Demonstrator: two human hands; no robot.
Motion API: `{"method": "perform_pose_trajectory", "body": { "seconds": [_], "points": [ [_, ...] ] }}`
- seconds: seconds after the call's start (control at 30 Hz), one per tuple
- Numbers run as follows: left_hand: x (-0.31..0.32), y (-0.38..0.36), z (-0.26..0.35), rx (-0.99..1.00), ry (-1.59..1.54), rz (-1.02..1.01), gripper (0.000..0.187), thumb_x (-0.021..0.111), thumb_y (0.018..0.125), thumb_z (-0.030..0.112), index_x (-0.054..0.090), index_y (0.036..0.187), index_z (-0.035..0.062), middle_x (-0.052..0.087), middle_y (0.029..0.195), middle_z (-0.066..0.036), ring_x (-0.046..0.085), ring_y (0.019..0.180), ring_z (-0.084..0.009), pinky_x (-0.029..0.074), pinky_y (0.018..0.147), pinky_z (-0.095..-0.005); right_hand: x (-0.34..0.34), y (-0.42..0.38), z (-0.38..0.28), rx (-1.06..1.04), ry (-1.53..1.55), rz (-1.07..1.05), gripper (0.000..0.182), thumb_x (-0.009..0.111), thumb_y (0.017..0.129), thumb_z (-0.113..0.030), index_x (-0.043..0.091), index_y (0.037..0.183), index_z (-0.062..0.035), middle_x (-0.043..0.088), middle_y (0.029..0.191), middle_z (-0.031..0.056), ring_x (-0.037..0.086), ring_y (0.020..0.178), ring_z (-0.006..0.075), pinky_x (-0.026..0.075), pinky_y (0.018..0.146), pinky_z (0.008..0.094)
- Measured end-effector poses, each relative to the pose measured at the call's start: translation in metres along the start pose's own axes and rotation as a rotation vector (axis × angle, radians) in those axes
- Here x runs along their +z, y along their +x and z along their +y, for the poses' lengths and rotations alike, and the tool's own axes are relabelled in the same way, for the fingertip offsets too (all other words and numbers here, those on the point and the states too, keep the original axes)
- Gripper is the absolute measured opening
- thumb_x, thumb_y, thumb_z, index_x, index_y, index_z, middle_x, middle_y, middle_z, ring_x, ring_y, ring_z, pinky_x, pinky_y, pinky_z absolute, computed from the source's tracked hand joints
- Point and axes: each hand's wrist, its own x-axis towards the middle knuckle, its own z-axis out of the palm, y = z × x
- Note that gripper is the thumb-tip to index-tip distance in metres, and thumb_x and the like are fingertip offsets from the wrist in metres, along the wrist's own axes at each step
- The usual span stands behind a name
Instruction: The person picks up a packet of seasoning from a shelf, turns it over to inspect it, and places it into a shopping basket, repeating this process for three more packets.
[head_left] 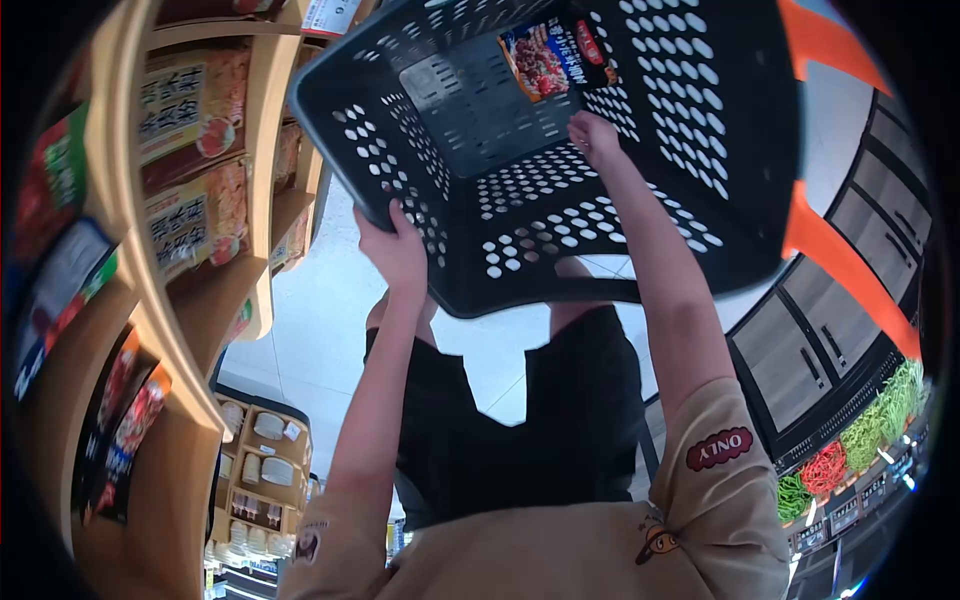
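A black perforated shopping basket (pixel 470 290) with orange straps (pixel 855 285) is tilted in front of me, its inside facing me. My left hand (pixel 395 255) grips its left rim, thumb on the inner wall and the fingers mostly hidden behind. My right hand (pixel 597 138) reaches into the basket with its fingers curled closed; nothing shows in them. Just beyond that hand, a printed food packet (pixel 545 60), blue, red and black with a picture of food, lies against the basket's bottom. A small gap seems to separate the hand from the packet.
Wooden shelves (pixel 225 320) on my left hold boxed noodles (pixel 195 215) and dark food packets (pixel 130 430). Grey drawer cabinets (pixel 780 335) stand on the right, near red and green vegetables (pixel 825 468). Behind me is a shelf of containers (pixel 265 450). The floor (pixel 310 340) is pale tile.
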Motion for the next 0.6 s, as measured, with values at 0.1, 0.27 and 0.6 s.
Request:
{"method": "perform_pose_trajectory", "body": {
  "seconds": [0.1, 0.27, 0.6],
  "points": [
    [0.003, 0.005, -0.004, -0.046, -0.023, -0.015, 0.030, 0.048, 0.078, 0.003, 0.043, 0.105, -0.0067, 0.058, 0.089, -0.020, 0.058, 0.084, -0.0294, 0.044, 0.074, -0.0332, -0.001, 0.073, 0.006, 0.105, 0.154, 0.094, 0.029, 0.050, 0.081, -0.022, 0.047, 0.107, -0.0093, 0.045, 0.113, 0.0092, 0.044, 0.102, 0.0210, 0.036, 0.084, 0.0359],
    [0.011, 0.006, -0.013, -0.106, -0.093, -0.002, 0.028, 0.047, 0.079, 0.003, 0.044, 0.105, -0.0064, 0.058, 0.090, -0.018, 0.059, 0.083, -0.0252, 0.045, 0.074, -0.0317, 0.013, 0.112, -0.014, 0.067, 0.453, 0.234, 0.031, 0.056, 0.079, -0.024, 0.049, 0.104, -0.0061, 0.052, 0.100, 0.0083, 0.046, 0.092, 0.0206, 0.033, 0.083, 0.0417],
    [0.010, 0.009, 0.005, -0.073, 0.016, -0.020, 0.044, 0.049, 0.078, 0.008, 0.033, 0.118, -0.0011, 0.057, 0.088, -0.023, 0.057, 0.083, -0.0343, 0.044, 0.071, -0.0375, 0.066, -0.015, 0.035, -0.586, -0.021, 0.454, 0.017, 0.058, 0.076, -0.008, 0.044, 0.068, -0.0021, 0.043, 0.060, 0.0034, 0.036, 0.057, 0.0138, 0.035, 0.057, 0.0288]
  ]
}}
